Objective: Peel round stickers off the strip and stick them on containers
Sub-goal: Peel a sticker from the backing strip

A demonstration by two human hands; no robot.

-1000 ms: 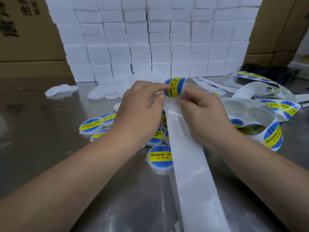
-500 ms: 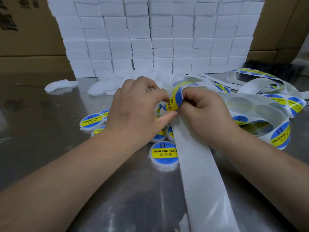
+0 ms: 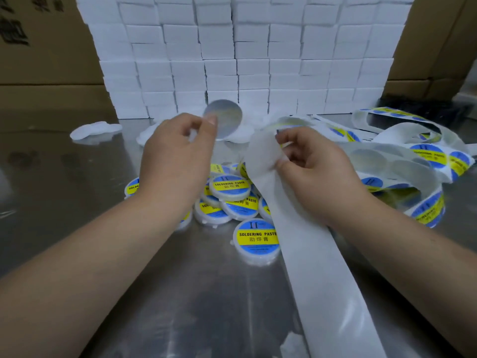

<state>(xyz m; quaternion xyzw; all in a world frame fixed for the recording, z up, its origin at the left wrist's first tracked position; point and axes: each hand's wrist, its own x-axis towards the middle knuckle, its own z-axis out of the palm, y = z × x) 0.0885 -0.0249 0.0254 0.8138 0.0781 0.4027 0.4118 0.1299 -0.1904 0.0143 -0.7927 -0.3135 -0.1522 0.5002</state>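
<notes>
Sticker (image 3: 227, 118) is off the strip (image 3: 322, 280) and hangs from my left hand (image 3: 178, 161), pinched by its edge between thumb and forefinger. Its pale, silvery back is turned toward me, and it is held up above the metal table (image 3: 77, 202) in front of the wall of white boxes (image 3: 232, 60). My right hand (image 3: 312, 166) has its fingers curled round the strip at the bend where the bare liner folds over. The emptied length runs down toward me, and the loaded loops (image 3: 426, 156), with blue and yellow labels on them, lie tangled to the right. Peeling looks done for this one, so sticking comes next, and for that I need a blank container. The white discs (image 3: 95, 130) at the far left seem to be blanks, and there are more at the foot of the boxes just beyond my left hand, though they are too blurred to be sure. Between my wrists sits a heap of labelled containers (image 3: 229, 187) reading SOLDERING PASTE, with one (image 3: 256, 240) lying apart nearest me. My reach goes over that heap, and I judge the gummed face could catch on a fingertip or curl onto itself. My right hand is taken up by the strip, so steadying a blank means letting go. Cardboard cartons (image 3: 38, 60) flank the boxes.
</notes>
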